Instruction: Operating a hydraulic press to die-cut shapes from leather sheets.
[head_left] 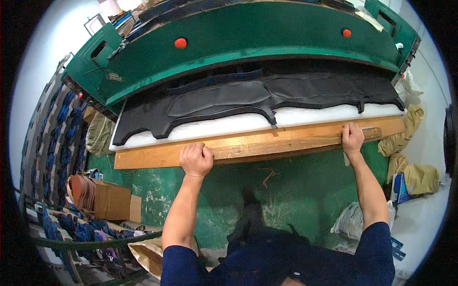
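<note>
Both my arms reach forward to a long wooden board (286, 136) that runs across in front of me. My left hand (196, 159) is closed around its near edge, left of the middle. Toward the right end, my right hand (352, 138) grips the same edge, fingers curled. Behind the wood lies a thick white slab (305, 116). On the slab rests a black padded sheet (219, 97) with a notched, wavy near edge and raised panels. Its far side runs into shadow beneath a green machine beam (267, 33).
Two red buttons (180, 43) sit on the green beam. At left stand a cardboard box (112, 200) with brown curved pieces and hanging blue-black strips (57, 128). A metal rail (95, 243) curves at lower left. Sacks (420, 177) and a plastic bag (350, 220) lie at right.
</note>
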A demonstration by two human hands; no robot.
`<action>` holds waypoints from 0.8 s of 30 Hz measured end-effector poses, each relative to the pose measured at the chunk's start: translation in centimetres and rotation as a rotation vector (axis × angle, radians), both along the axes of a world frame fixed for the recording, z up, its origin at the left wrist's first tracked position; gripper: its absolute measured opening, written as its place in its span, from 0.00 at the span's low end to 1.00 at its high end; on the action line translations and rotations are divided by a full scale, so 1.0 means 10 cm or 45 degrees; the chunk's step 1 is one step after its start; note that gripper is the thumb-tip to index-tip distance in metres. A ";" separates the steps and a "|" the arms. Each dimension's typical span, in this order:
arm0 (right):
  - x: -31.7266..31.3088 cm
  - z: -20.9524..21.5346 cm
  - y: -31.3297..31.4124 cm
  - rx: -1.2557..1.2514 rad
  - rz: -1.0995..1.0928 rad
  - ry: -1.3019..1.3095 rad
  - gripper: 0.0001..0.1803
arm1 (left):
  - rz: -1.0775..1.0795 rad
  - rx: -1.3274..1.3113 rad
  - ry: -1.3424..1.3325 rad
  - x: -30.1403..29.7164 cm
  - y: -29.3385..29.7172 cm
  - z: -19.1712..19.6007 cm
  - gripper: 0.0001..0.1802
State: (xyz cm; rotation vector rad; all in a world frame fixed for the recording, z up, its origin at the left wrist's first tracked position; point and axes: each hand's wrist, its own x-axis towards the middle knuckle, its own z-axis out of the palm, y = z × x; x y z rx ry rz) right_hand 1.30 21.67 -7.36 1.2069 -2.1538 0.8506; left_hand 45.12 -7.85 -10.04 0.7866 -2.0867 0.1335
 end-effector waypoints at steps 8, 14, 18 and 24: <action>-0.11 -0.09 0.02 -0.015 -0.014 0.070 0.13 | -0.014 0.107 0.036 -0.13 0.01 -0.03 0.10; 0.08 -0.07 0.10 -0.025 0.016 0.024 0.09 | -0.046 0.175 0.024 -0.02 0.07 0.08 0.11; 0.01 -0.02 0.15 0.073 -0.078 0.007 0.08 | -0.127 0.254 -0.023 -0.08 0.05 0.06 0.12; 0.08 0.47 0.13 0.311 -0.076 -0.522 0.08 | -0.299 0.823 -0.152 0.18 -0.04 0.50 0.08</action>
